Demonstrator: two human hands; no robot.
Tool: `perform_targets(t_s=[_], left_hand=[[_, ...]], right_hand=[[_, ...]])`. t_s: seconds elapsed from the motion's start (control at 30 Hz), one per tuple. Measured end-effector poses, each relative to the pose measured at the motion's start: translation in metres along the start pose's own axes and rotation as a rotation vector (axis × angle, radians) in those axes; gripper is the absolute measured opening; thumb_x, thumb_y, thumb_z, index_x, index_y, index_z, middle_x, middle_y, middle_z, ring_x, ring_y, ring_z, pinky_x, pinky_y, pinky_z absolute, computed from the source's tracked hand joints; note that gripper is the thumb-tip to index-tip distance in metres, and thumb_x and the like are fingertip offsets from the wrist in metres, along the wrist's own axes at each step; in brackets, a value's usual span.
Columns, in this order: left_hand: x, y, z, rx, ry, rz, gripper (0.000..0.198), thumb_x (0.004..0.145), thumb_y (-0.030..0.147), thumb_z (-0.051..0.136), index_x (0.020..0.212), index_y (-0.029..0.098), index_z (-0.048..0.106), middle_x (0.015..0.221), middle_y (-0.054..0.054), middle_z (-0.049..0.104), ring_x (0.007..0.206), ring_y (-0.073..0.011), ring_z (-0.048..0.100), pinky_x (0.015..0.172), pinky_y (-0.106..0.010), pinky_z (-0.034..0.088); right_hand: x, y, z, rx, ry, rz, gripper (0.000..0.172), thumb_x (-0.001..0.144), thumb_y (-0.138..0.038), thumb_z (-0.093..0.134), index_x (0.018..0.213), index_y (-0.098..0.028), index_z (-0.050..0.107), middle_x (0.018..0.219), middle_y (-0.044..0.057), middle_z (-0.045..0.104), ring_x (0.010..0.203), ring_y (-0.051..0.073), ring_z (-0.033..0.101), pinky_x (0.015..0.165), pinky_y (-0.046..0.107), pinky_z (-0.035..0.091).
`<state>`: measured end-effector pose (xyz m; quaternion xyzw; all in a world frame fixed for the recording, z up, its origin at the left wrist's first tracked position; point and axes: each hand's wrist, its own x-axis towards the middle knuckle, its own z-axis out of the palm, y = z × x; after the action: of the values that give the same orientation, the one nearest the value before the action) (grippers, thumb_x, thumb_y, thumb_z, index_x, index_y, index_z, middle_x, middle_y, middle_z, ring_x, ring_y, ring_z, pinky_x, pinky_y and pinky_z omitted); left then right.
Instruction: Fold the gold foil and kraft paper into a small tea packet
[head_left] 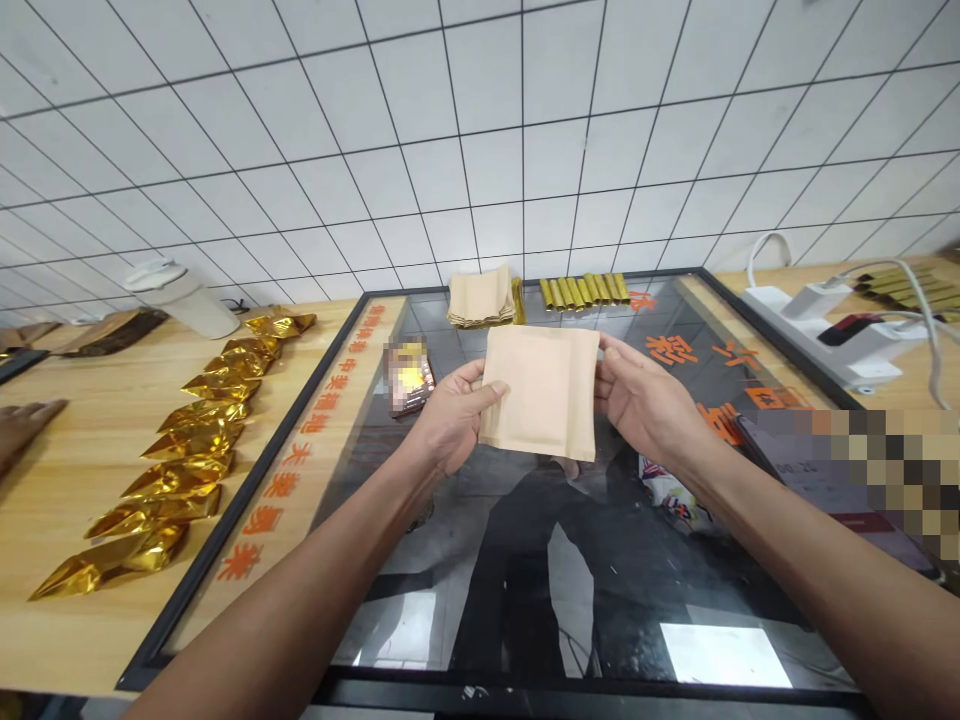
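Observation:
A flat tan paper pouch [541,390] is held up in front of me over the dark glass tabletop [525,560]. My left hand [450,415] grips its left edge, thumb on the front. My right hand [645,400] pinches its right edge. Behind the pouch a stack of the same tan pouches [481,297] lies at the far end of the glass. Beside that stack is a row of gold foil sachets [585,290].
A line of several filled gold foil bags [187,440] runs along the wooden counter on the left. A white cup [180,297] stands behind them. A white power strip with cables [832,320] sits at the right. Another person's hand [26,425] rests at the far left edge.

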<state>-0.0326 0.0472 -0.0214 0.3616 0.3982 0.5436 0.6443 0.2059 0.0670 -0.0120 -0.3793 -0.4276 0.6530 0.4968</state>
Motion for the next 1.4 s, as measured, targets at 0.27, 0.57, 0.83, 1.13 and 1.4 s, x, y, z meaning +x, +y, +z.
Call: perform_targets(t_s=[0.27, 0.57, 0.83, 1.13, 1.4], left_hand=[[-0.003, -0.003, 0.006, 0.019, 0.000, 0.029, 0.053, 0.061, 0.035, 0.104, 0.104, 0.016, 0.080, 0.100, -0.010, 0.087, 0.091, -0.0305, 0.084, 0.089, -0.045, 0.067], [-0.005, -0.004, 0.008, 0.092, -0.018, 0.002, 0.054, 0.063, 0.042, 0.102, 0.105, 0.018, 0.079, 0.099, -0.009, 0.086, 0.086, -0.0282, 0.082, 0.079, -0.039, 0.065], [0.009, 0.014, -0.015, 0.386, 0.207, 0.181, 0.042, 0.070, 0.049, 0.093, 0.095, 0.020, 0.076, 0.092, -0.006, 0.081, 0.081, -0.0206, 0.074, 0.073, -0.031, 0.058], [0.112, 0.045, -0.014, 1.238, 0.316, 0.487, 0.027, 0.086, 0.034, 0.082, 0.109, 0.020, 0.077, 0.126, -0.013, 0.078, 0.117, -0.0320, 0.070, 0.104, -0.040, 0.049], [0.163, 0.035, -0.002, 1.265, 0.391, 0.409, 0.013, 0.083, 0.030, 0.080, 0.092, 0.020, 0.077, 0.114, -0.015, 0.080, 0.113, -0.0339, 0.068, 0.099, -0.042, 0.048]], right_hand=[[-0.002, 0.010, 0.001, -0.140, 0.010, 0.066, 0.054, 0.068, -0.049, 0.101, 0.108, -0.022, 0.077, 0.099, 0.008, 0.085, 0.081, 0.025, 0.078, 0.067, 0.034, 0.063], [0.005, 0.016, -0.012, -0.290, 0.012, 0.083, 0.038, 0.073, -0.046, 0.095, 0.096, -0.020, 0.079, 0.090, 0.008, 0.084, 0.074, 0.024, 0.075, 0.061, 0.032, 0.061], [0.004, 0.016, -0.013, -0.361, -0.123, 0.150, 0.035, 0.077, -0.045, 0.091, 0.101, -0.020, 0.081, 0.093, 0.007, 0.086, 0.073, 0.023, 0.078, 0.057, 0.028, 0.060], [0.004, 0.022, -0.011, -0.233, -0.142, 0.167, 0.024, 0.075, -0.038, 0.094, 0.092, -0.027, 0.082, 0.077, 0.005, 0.083, 0.079, 0.033, 0.082, 0.063, 0.042, 0.069], [0.005, 0.023, -0.009, -0.235, -0.148, 0.158, 0.020, 0.076, -0.038, 0.092, 0.090, -0.027, 0.083, 0.082, 0.004, 0.085, 0.084, 0.033, 0.082, 0.073, 0.046, 0.070]])
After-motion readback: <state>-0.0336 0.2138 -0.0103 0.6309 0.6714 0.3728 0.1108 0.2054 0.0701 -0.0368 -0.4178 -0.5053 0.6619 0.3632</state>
